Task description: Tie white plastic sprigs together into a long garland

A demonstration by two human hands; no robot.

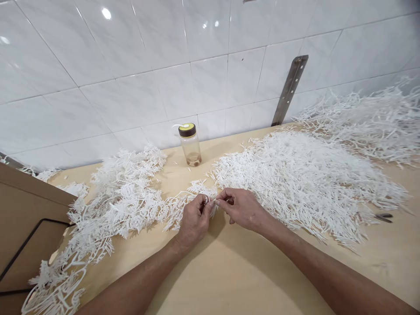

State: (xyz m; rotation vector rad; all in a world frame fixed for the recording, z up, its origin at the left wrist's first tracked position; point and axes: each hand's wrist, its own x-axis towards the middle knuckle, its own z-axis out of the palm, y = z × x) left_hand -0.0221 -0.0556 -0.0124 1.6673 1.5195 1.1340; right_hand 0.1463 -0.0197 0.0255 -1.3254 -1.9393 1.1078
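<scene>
Over the tabletop, my left hand (194, 221) and my right hand (243, 209) meet with thumbs and fingers pinched. Between them is a thin white plastic sprig (212, 199), mostly covered by the fingertips. Both hands appear to grip it, the left at one end and the right at the other. A strand of white branching pieces (173, 209) lies beside my left hand and runs into a loose heap of white sprigs (131, 199) on the left. Just beyond my right hand spreads a large pile of white needle-like sprigs (302, 179).
A clear bottle (190, 148) with a black and lime lid stands near the tiled wall (131, 100). A perforated metal bracket (290, 89) leans there. Dark-handled small tool (383, 217) lies at right. A brown box (29, 214) borders the left; more white strands (370, 122) lie back right.
</scene>
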